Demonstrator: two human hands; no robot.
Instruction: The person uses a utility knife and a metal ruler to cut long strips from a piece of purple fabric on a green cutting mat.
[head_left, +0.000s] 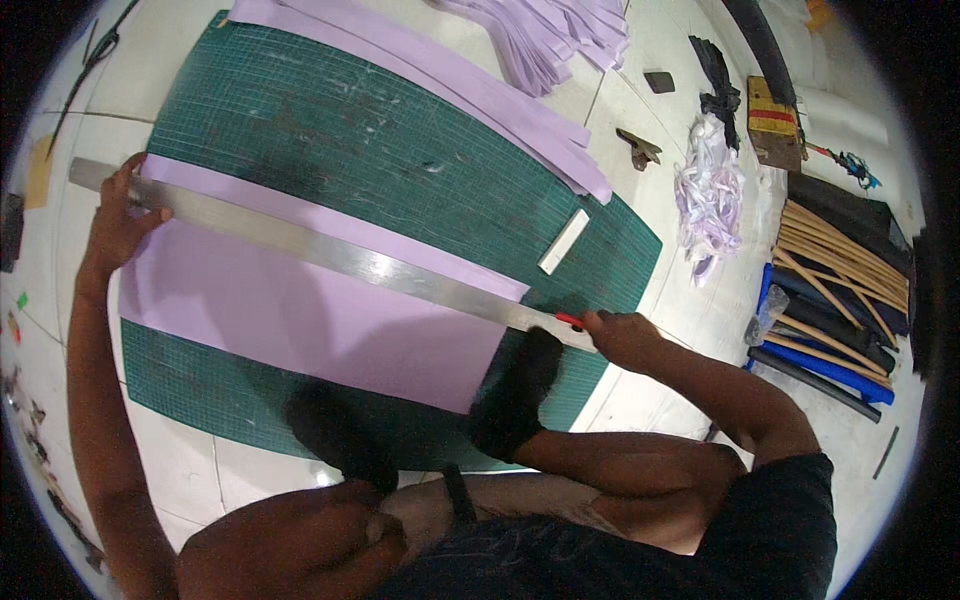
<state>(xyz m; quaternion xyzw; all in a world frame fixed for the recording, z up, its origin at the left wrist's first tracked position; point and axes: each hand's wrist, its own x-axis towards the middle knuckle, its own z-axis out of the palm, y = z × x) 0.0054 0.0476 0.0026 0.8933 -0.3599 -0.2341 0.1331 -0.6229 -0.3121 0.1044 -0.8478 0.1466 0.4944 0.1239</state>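
Observation:
A long metal ruler (330, 252) lies slantwise across a lilac sheet (300, 320) on a green cutting mat (400, 150). My left hand (118, 215) presses down on the ruler's far left end. At the ruler's right end, my right hand (618, 335) grips a small red-handled cutter (568, 320) with its tip against the ruler's edge. My feet in black socks (515, 395) rest on the mat's near edge.
Cut lilac strips (480, 90) lie along the mat's far side, more are piled at the top (560, 35). A small white block (565, 241) sits on the mat. At right are a bundle of pale scraps (710, 190), wooden sticks (835, 265) and dark rolls on the white floor.

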